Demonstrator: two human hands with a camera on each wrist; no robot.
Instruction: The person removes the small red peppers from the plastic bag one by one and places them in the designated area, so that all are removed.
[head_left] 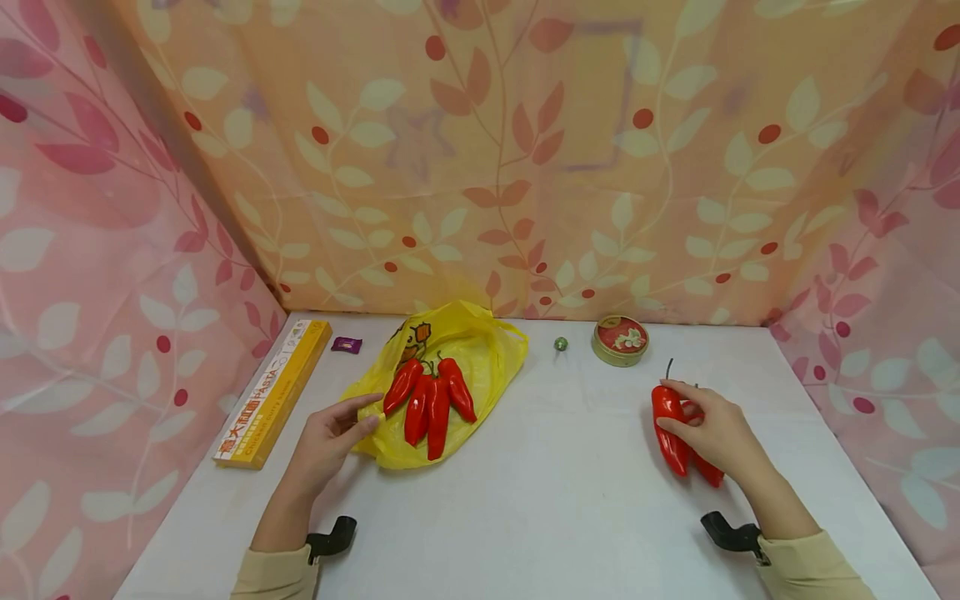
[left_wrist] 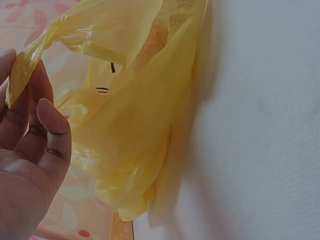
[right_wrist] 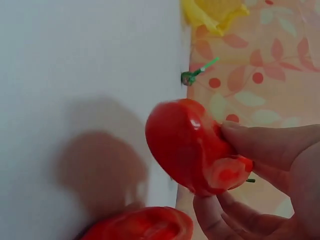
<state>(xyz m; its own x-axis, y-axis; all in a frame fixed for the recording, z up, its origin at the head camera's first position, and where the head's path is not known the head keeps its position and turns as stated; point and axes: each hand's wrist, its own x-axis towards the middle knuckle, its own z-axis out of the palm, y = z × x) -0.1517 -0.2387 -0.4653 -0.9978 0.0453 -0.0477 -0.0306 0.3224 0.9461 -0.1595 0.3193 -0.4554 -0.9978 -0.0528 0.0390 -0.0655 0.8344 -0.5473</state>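
Observation:
At the left, my left hand (head_left: 324, 443) pinches the edge of a yellow plastic bag (head_left: 491, 354); the left wrist view shows the bag's edge (left_wrist: 25, 70) between thumb and fingers. Several glossy red chili peppers (head_left: 438, 412) lie together at the bag's mouth, stems pointing away. On the right, my right hand (head_left: 718, 429) holds a red chili pepper (head_left: 667, 429) by its upper part, thumb on one side and fingers on the other. Another red pepper (head_left: 708, 472) lies beneath it, partly hidden by the hand. The right wrist view shows the held pepper (right_wrist: 175, 145) raised above the table.
A yellow pasta box (head_left: 273, 396) lies along the left edge, with a small purple-wrapped sweet (head_left: 347, 344) beside it. Toward the back are a green-wrapped lollipop (head_left: 561, 343) and a round red-lidded tin (head_left: 620, 340). Patterned curtains (head_left: 510, 167) enclose the white table (head_left: 525, 517).

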